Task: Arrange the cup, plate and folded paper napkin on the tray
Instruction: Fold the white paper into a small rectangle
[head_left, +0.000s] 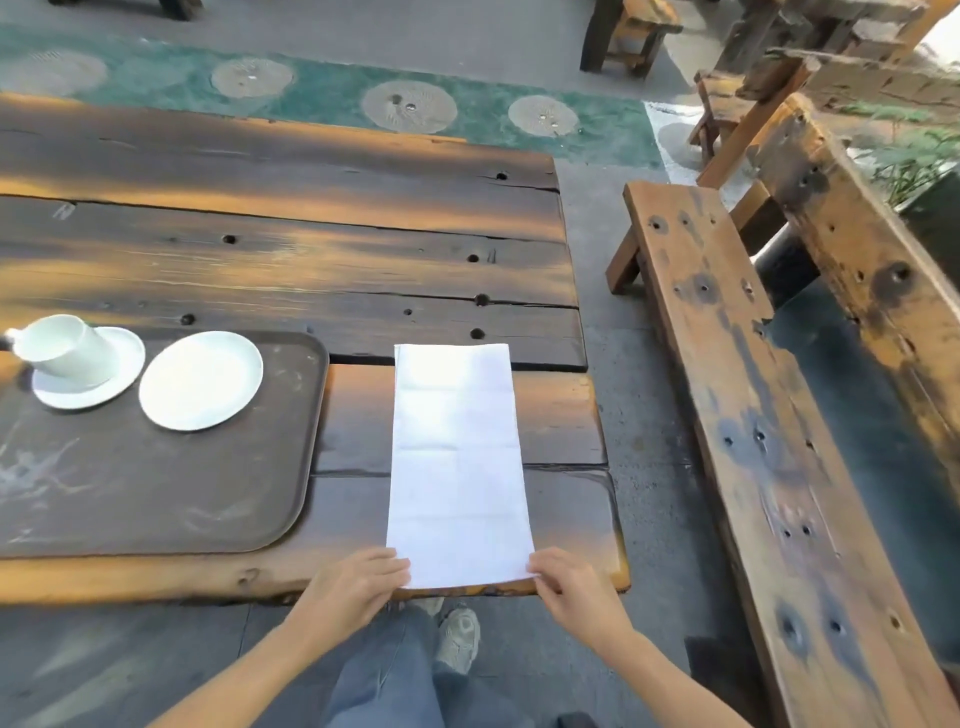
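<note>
Pinching the near corners of the napkin (457, 462), left hand (353, 587) and right hand (576, 587) hold it flat on the worktop (363, 249), right beside the tray (156, 493) carrying the plate (201, 380) and upside-down cup (62, 345).

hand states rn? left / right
Left hand: pinching the near left corner of the paper napkin.
Right hand: pinching the napkin's near right corner.

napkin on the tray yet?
No. The napkin lies on the table, right of the tray, both hands pinching its near corners.
</note>
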